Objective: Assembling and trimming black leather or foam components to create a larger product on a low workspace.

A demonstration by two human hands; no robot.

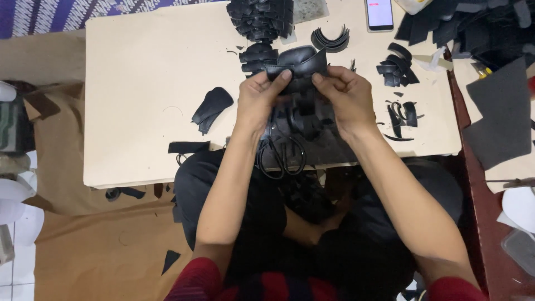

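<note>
Both hands — left hand [257, 100], right hand [346, 96] — have fingers clamped on a black leather piece [296, 61] above the scissors [282, 155]; cut stacks beyond it, loose pieces remain.

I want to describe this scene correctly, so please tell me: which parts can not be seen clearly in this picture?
All in the head view:
- Black leather piece: its lower part is hidden behind the left hand and right hand.
- Scissors: the blades are covered by the hands and black pieces.
- Phone: cut off by the top edge.
- Dark sheets: cut off by the right edge.
</note>
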